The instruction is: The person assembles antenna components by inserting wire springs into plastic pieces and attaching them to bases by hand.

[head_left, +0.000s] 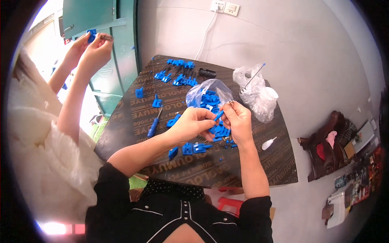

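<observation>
Above the table, my left hand pinches a small blue plastic piece between thumb and fingers. My right hand meets it from the other side, its fingertips closed at the same piece. A dark coil spring sticks up from the right fingertips. Beyond it, a thin metal rod with a blue tip slants up in front of a clear bag; whether it joins the spring, I cannot tell. Under my hands, an open plastic bag spills many blue plastic parts.
On the dark printed table lie a blue-handled screwdriver, rows of blue clips, a black piece, a crumpled clear bag and a white bottle. At left, another person's hands hold a blue part and a spring.
</observation>
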Motion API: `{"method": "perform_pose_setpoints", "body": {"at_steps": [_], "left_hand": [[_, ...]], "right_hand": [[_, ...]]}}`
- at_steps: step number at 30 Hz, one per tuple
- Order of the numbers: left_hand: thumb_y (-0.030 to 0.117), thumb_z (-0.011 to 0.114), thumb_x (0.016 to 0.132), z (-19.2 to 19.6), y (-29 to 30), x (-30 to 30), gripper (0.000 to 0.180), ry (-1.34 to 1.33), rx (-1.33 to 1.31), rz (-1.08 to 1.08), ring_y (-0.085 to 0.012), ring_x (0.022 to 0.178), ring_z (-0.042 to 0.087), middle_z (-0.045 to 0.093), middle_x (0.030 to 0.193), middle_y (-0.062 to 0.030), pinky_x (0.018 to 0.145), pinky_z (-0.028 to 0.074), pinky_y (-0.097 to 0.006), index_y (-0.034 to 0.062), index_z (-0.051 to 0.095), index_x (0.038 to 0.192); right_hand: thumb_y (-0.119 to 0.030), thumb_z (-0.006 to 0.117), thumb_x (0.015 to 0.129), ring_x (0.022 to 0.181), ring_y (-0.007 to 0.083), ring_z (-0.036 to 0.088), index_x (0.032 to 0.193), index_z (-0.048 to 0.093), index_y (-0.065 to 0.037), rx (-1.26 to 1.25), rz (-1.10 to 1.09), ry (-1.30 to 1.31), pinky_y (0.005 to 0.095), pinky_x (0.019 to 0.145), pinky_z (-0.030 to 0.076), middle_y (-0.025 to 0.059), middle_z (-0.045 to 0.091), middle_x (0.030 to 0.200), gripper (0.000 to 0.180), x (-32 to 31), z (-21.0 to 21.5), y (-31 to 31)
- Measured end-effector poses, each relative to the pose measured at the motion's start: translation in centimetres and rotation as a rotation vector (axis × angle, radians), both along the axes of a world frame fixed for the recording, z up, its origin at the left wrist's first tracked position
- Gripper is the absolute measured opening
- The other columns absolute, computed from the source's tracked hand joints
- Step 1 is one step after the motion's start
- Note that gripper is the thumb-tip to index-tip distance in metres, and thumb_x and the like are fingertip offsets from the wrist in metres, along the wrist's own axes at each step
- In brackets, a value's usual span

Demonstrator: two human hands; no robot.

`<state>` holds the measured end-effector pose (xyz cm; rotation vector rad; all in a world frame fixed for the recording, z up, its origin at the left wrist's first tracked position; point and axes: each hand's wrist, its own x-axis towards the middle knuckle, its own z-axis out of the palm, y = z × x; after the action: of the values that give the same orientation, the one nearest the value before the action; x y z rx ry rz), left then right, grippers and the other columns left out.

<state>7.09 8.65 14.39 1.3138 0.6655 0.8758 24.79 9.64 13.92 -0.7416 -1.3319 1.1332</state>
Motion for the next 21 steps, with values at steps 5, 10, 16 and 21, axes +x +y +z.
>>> {"method": "perform_pose_setpoints", "body": {"at_steps": [5,10,16,21], "left_hand": [[0.012,0.056,0.089,0.8,1.9,1.3,0.021,-0.158,-0.007,0.002,-0.0181,0.066,0.064,0.064,0.088,-0.0127,0.054,0.057,-0.03,-0.0072,0.06,0.096],[0.016,0.059,0.088,1.5,3.1,2.0,0.021,-0.186,-0.032,0.028,-0.0154,0.059,0.062,0.064,0.084,-0.0107,0.048,0.054,-0.026,-0.0052,0.061,0.09],[0.009,0.059,0.086,1.7,3.6,1.7,0.017,-0.072,0.037,0.16,-0.0149,0.061,0.063,0.065,0.083,-0.0104,0.049,0.055,-0.026,-0.0067,0.063,0.091],[0.01,0.059,0.086,1.7,3.9,1.4,0.018,0.02,0.097,0.176,-0.0112,0.062,0.062,0.065,0.082,-0.0091,0.051,0.055,-0.025,-0.007,0.063,0.091]], "right_hand": [[-0.017,0.058,0.09,0.046,0.0034,0.041,0.083,0.059,-0.002,0.008,-0.015,-0.012,0.0171,0.04,0.031,-0.0004,0.052,0.06,0.017,0.9,2.0,1.1],[-0.018,0.059,0.089,0.047,0.0031,0.041,0.083,0.06,-0.002,-0.005,-0.029,-0.05,0.017,0.04,0.031,-0.0003,0.053,0.061,0.017,1.5,2.8,2.3],[-0.017,0.059,0.09,0.048,0.0008,0.04,0.085,0.061,-0.003,-0.034,0.001,-0.054,0.016,0.042,0.029,-0.0018,0.054,0.064,0.015,1.1,2.8,3.6],[-0.016,0.059,0.09,0.049,0.0006,0.04,0.085,0.061,-0.003,-0.041,0.047,-0.033,0.0159,0.042,0.029,-0.0017,0.055,0.064,0.014,1.3,2.2,4.2]]}}
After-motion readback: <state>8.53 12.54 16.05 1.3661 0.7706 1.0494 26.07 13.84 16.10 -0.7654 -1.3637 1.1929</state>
